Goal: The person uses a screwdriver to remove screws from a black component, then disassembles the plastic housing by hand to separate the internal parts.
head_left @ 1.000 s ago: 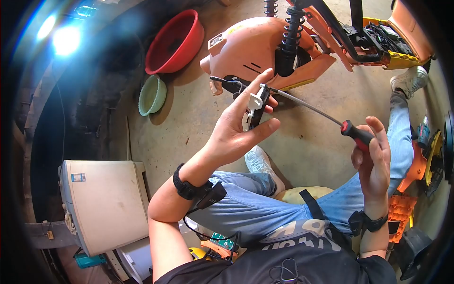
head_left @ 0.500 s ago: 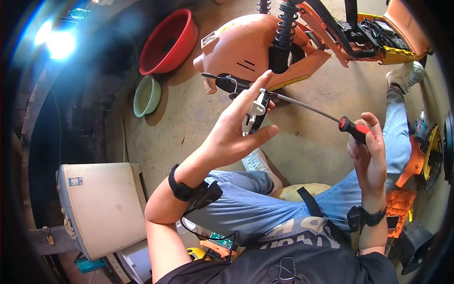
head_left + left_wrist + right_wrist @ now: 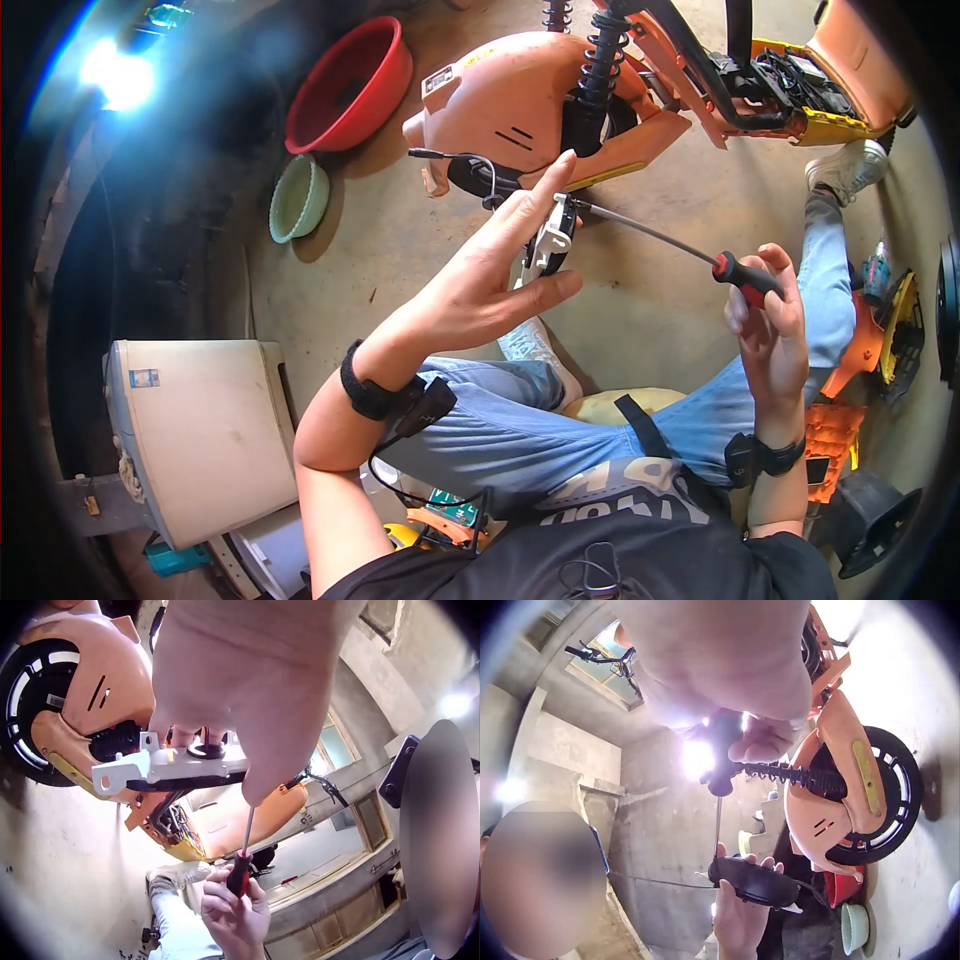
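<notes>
In the head view my left hand [image 3: 450,290] holds an oval black part with a white bracket [image 3: 553,238], index finger and thumb extended along it. Its smooth black face [image 3: 756,882] shows in the right wrist view, fingers behind and thumb at the front edge. A thin cable with a black plug [image 3: 430,153] sticks out beyond the left hand. My right hand [image 3: 775,335] grips a screwdriver [image 3: 748,275] by its red and black handle. The long shaft points left, its tip right at the part's upper end. In the left wrist view the thumb hides that tip.
An orange scooter [image 3: 500,95] with a black spring shock [image 3: 603,60] lies ahead. Red [image 3: 350,85] and pale green [image 3: 300,198] basins stand at left, near a whitish box [image 3: 200,430]. Orange and yellow panels [image 3: 855,340] and a teal tool [image 3: 876,273] lie at right.
The view has shifted, so the surroundings sit a little further left. The left hand and part have turned slightly. The screwdriver's tip stays at the part's end, the right hand still on its handle.
</notes>
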Demonstrator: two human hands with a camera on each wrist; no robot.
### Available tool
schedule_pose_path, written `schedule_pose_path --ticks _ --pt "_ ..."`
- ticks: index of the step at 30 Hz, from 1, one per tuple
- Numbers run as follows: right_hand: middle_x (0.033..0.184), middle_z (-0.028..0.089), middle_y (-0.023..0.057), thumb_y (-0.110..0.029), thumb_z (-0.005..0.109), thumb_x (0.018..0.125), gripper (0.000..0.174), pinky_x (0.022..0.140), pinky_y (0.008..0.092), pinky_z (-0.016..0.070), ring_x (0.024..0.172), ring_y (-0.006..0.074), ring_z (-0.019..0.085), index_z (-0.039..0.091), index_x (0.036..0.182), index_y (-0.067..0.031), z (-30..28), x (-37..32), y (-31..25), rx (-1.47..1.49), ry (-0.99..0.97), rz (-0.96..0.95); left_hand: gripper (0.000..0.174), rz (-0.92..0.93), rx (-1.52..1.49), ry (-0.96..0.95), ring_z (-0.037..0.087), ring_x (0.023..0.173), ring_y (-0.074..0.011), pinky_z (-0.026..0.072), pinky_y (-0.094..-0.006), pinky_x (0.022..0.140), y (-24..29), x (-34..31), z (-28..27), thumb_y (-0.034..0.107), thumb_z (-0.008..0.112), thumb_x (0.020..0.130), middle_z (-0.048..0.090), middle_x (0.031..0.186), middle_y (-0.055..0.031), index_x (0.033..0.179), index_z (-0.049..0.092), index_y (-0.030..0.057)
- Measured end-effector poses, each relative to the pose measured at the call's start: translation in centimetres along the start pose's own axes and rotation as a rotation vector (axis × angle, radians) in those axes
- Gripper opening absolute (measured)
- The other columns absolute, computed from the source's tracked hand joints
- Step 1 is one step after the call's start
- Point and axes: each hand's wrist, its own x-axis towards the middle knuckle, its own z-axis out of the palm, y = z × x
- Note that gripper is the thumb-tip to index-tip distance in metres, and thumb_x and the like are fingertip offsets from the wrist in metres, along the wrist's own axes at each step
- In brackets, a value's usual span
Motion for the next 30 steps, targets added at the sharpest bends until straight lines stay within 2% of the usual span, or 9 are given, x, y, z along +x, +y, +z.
schedule_pose_path --ticks 7,9,13,15,16,21,24,26,30 --pt "0.091 0.062 0.0024 -0.045 0.052 0.106 0.051 0.066 0.0262 0.0437 0.076 0.0091 0.056 0.042 0.139 -0.0082 -3.2 0.1 0.2 0.129 -0.165 0.174 0.101 0.029 0.055 -0.023 0.051 0.123 -0.0175 0.0341 -0.0355 0.113 0.0 -0.2 0.2 0.002 0.077 0.084 0.057 0.128 -0.0081 0.165 0.016 0.0060" --pt "0.104 0.064 0.0062 -0.042 0.055 0.105 0.051 0.069 0.0269 0.0458 0.081 0.0111 0.058 0.041 0.140 -0.0074 -1.1 -0.3 0.1 0.003 -0.021 0.120 0.104 0.059 0.136 0.009 0.051 0.123 -0.0166 0.0329 -0.0344 0.114 0.2 -0.3 -0.1 -0.001 0.077 0.080 0.058 0.128 -0.0065 0.164 0.017 0.0053" --pt "0.128 0.057 0.0120 -0.030 0.064 0.099 0.053 0.077 0.0293 0.0486 0.089 0.0162 0.059 0.040 0.140 -0.0058 0.0 -0.8 -0.8 0.076 -0.038 0.073 0.101 -0.033 0.025 0.046 0.052 0.118 -0.0153 0.0342 -0.0307 0.110 0.9 -0.7 0.0 -0.004 0.072 0.078 0.057 0.123 -0.0050 0.164 0.020 0.0060" --pt "0.120 0.060 0.0111 -0.029 0.062 0.101 0.047 0.075 0.0285 0.0484 0.086 0.0148 0.059 0.041 0.137 -0.0058 -0.3 -0.7 -0.7 0.040 -0.046 0.023 0.100 -0.095 0.022 0.043 0.053 0.118 -0.0164 0.0355 -0.0314 0.109 1.3 -0.9 0.2 -0.004 0.071 0.077 0.058 0.123 -0.0056 0.164 0.022 0.0069" --pt "0.107 0.063 0.0102 -0.035 0.057 0.105 0.042 0.072 0.0266 0.0474 0.082 0.0130 0.058 0.043 0.133 -0.0069 -0.1 -0.6 -0.7 -0.014 -0.011 0.027 0.100 -0.095 0.019 0.047 0.053 0.117 -0.0174 0.0369 -0.0324 0.109 1.5 -1.0 0.3 -0.004 0.071 0.077 0.058 0.122 -0.0066 0.164 0.023 0.0076" --pt "0.099 0.063 0.0118 -0.047 0.044 0.109 0.048 0.068 0.0288 0.0454 0.078 0.0153 0.058 0.044 0.136 -0.0074 -2.0 -0.9 -0.2 0.010 -0.153 0.151 0.101 -0.034 0.094 0.033 0.054 0.114 -0.0189 0.0380 -0.0337 0.109 0.8 -1.7 0.4 -0.003 0.071 0.076 0.058 0.121 -0.0079 0.164 0.022 0.0072" --pt "0.103 0.063 0.0107 -0.041 0.051 0.106 0.046 0.070 0.0293 0.0453 0.079 0.0153 0.057 0.043 0.137 -0.0071 0.4 -1.5 -0.5 -0.039 -0.061 0.124 0.100 -0.067 0.043 0.057 0.054 0.114 -0.0193 0.0380 -0.0339 0.109 1.3 -1.9 0.3 -0.001 0.071 0.078 0.057 0.122 -0.0079 0.164 0.021 0.0071" --pt "0.110 0.062 0.0110 -0.027 0.059 0.101 0.045 0.074 0.0309 0.0477 0.081 0.0164 0.058 0.041 0.136 -0.0061 1.5 -1.9 -0.8 0.031 0.012 0.095 0.096 -0.003 0.053 0.036 0.052 0.116 -0.0195 0.0367 -0.0347 0.110 1.0 -2.3 -0.1 0.003 0.070 0.083 0.056 0.124 -0.0087 0.165 0.019 0.0064" --pt "0.113 0.060 0.0093 -0.021 0.060 0.098 0.045 0.073 0.0304 0.0473 0.080 0.0142 0.057 0.042 0.137 -0.0058 0.3 -2.0 -0.4 0.005 -0.022 0.051 0.090 0.045 0.045 -0.020 0.050 0.120 -0.0219 0.0331 -0.0362 0.114 0.4 -3.1 -0.3 0.009 0.067 0.091 0.054 0.127 -0.0107 0.165 0.014 0.0045"
